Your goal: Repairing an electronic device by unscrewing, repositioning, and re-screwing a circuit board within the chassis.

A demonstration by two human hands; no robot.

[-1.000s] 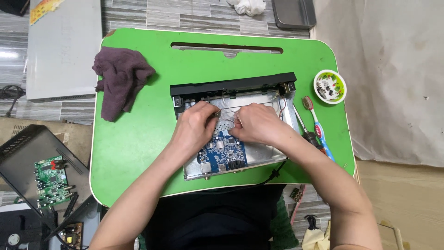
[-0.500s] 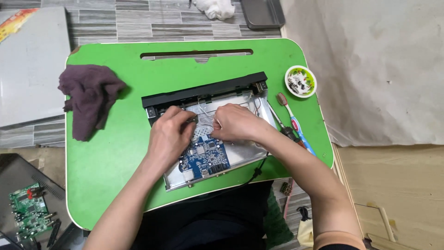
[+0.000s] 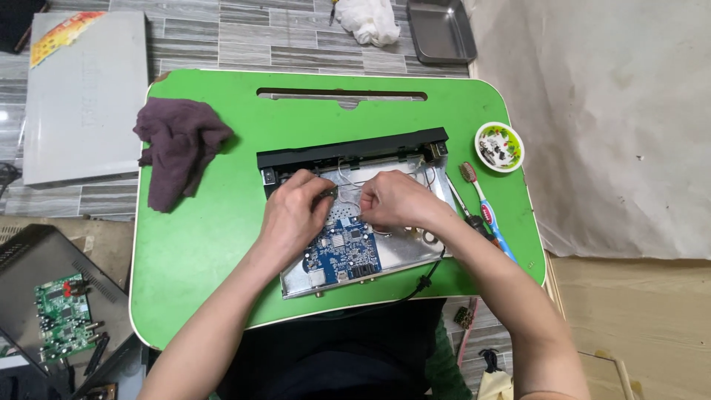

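Observation:
An opened electronic box [image 3: 415,244] with a metal base and a black front panel [image 3: 348,152] lies on a green lap table [image 3: 222,244]. A blue circuit board [image 3: 344,255] sits inside it, with thin white wires [image 3: 348,178] near the panel. My left hand [image 3: 292,215] and my right hand [image 3: 396,201] are both inside the box, just behind the board. Their fingers are pinched together on small parts and wires between them. What each fingertip grips is hidden.
A dark purple cloth [image 3: 178,148] lies on the table's left. A toothbrush [image 3: 485,211], a screwdriver and a small round dish of screws [image 3: 499,146] are at the right. On the floor: a grey board, a metal tray, a white rag, another open device with a green circuit board [image 3: 63,315].
The view has shifted, so the table sits differently in frame. Both hands stay inside the box in nearly the same spot, fingers working at the wires.

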